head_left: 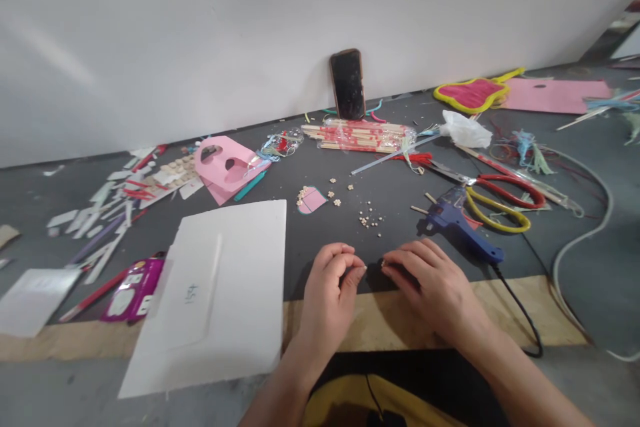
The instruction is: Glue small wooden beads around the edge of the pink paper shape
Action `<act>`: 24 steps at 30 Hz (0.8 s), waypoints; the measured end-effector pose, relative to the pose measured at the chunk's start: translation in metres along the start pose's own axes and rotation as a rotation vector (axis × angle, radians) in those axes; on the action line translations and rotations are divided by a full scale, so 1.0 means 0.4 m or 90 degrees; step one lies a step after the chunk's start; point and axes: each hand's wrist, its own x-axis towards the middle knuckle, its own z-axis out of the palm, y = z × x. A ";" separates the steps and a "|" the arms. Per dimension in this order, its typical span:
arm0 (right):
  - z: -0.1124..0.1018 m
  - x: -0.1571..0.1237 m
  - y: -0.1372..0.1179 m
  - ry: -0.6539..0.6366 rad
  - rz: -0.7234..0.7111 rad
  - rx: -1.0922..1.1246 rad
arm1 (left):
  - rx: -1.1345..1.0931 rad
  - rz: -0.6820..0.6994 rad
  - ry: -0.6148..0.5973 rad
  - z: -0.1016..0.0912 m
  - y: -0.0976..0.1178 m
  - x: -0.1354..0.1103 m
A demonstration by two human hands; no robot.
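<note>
My left hand [330, 287] rests on the dark mat with its fingers curled into a pinch; what they hold, if anything, is too small to see. My right hand [430, 283] lies close beside it, fingertips drawn together and pressed down on the mat, pointing at the left hand. A small scatter of pale beads [371, 219] lies just beyond both hands. A blue glue gun [463, 227] lies to the right of the right hand, with its black cord running back past my wrist.
A large white sheet [220, 293] lies left of my hands, with a purple packet [135, 288] further left. Red and yellow scissors [500, 203], a pack of wooden sticks [363, 135], a pink cut card [227, 167] and a phone [347, 83] against the wall lie beyond.
</note>
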 end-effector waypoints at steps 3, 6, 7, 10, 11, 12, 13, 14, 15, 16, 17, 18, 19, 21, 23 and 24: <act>-0.008 -0.001 -0.008 -0.004 -0.030 0.078 | -0.017 0.014 -0.009 0.000 0.012 0.001; -0.011 -0.003 -0.011 0.000 -0.050 0.100 | -0.022 0.025 -0.015 -0.002 0.023 0.001; -0.011 -0.005 -0.012 0.002 -0.054 0.103 | -0.022 0.028 -0.017 -0.002 0.025 0.001; -0.012 -0.008 -0.014 0.003 -0.053 0.103 | -0.019 0.033 -0.025 -0.002 0.029 0.000; -0.012 -0.009 -0.015 0.001 -0.052 0.101 | -0.017 0.032 -0.028 -0.001 0.029 -0.001; -0.013 -0.009 -0.016 0.001 -0.051 0.098 | -0.015 0.031 -0.030 -0.001 0.030 -0.002; -0.013 -0.010 -0.017 0.000 -0.051 0.094 | -0.013 0.031 -0.033 0.000 0.030 -0.002; -0.014 -0.010 -0.018 0.001 -0.053 0.090 | -0.012 0.031 -0.034 0.001 0.030 -0.003; -0.015 -0.010 -0.019 0.003 -0.055 0.083 | -0.009 0.032 -0.034 0.002 0.031 -0.003; -0.016 -0.011 -0.019 0.005 -0.056 0.074 | -0.005 0.035 -0.034 0.002 0.031 -0.004; -0.017 -0.011 -0.020 0.007 -0.057 0.063 | 0.000 0.037 -0.034 0.003 0.032 -0.004; -0.019 -0.012 -0.021 0.010 -0.057 0.052 | 0.007 0.040 -0.033 0.003 0.032 -0.004; -0.021 -0.012 -0.021 0.011 -0.058 0.042 | 0.013 0.044 -0.033 0.004 0.033 -0.005; -0.025 -0.012 -0.024 0.016 -0.060 0.029 | 0.023 0.053 -0.035 0.004 0.034 -0.005; -0.027 -0.011 -0.026 0.018 -0.063 0.023 | 0.033 0.060 -0.040 0.004 0.035 -0.005; -0.028 -0.010 -0.026 0.017 -0.064 0.022 | 0.038 0.062 -0.043 0.004 0.036 -0.005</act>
